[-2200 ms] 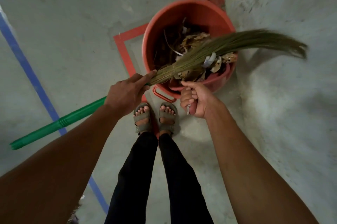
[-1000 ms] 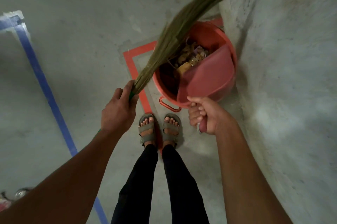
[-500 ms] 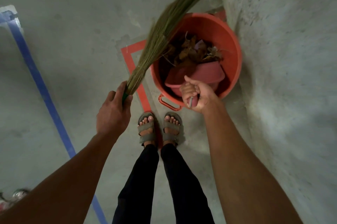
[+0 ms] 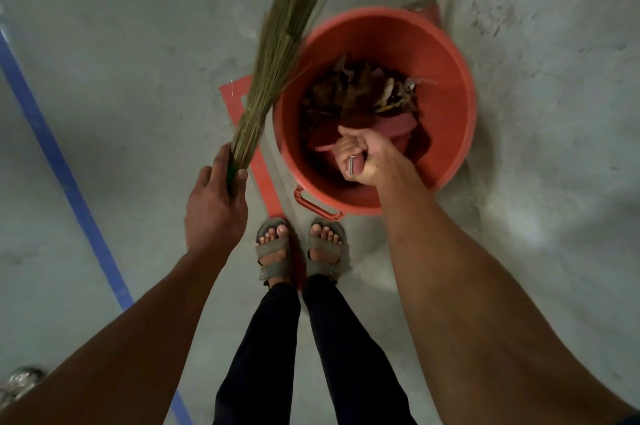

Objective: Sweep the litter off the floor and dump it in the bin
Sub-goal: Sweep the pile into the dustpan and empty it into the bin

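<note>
From the head view, the person is standing over the red bin [image 4: 446, 54], which is sitting on the concrete floor [image 4: 121, 61] just beside the wall on the right. The right hand [image 4: 367, 156] is gripping the handle of a pink dustpan [image 4: 398, 123], fingers curled tight round it, and is tipping the pan down inside the bin. Dry leaves and scraps of litter [image 4: 360, 92] are lying in the bin at the pan's far edge. The left hand [image 4: 214, 206] is holding the broom [image 4: 277, 54] at its neck, fingers wrapped round it, bristles pointing away to the far side. The dumping looks nearly finished; no litter is showing on the floor in view.
</note>
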### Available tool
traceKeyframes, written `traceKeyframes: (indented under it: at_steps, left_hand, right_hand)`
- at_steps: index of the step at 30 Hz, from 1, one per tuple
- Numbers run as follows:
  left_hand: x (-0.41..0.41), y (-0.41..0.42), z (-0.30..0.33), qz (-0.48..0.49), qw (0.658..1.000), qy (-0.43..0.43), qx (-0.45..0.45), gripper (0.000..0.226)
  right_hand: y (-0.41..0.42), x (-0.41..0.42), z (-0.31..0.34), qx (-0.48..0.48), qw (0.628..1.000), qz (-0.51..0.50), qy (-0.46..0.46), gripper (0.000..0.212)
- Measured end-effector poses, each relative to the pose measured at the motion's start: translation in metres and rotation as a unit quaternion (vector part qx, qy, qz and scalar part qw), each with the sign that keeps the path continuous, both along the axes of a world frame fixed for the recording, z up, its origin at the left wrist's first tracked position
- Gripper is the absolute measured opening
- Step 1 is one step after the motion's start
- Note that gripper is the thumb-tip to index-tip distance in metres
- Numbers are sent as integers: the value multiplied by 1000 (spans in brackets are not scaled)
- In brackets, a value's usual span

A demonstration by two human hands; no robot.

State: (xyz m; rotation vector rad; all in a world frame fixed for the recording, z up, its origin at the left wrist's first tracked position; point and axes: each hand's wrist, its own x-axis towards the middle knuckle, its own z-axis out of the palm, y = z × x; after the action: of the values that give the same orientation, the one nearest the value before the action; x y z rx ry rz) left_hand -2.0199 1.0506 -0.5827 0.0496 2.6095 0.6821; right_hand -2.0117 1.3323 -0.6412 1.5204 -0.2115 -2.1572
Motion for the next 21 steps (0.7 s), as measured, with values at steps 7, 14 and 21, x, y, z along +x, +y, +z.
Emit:
traceKeyframes:
  at_steps: [7,14,21]
  left_hand:
    - [-11,14,11,57,998,4,22,52]
    - [-27,17,-18,55,998,-7,1,51]
    - [-8,8,-24,38,998,-35,-32,51]
  right_hand:
    - [-1,54,75,-77,991,15,107,34]
    - [9,24,8,-30,998,26,45,34]
    - [-9,21,11,-30,999,20,29,40]
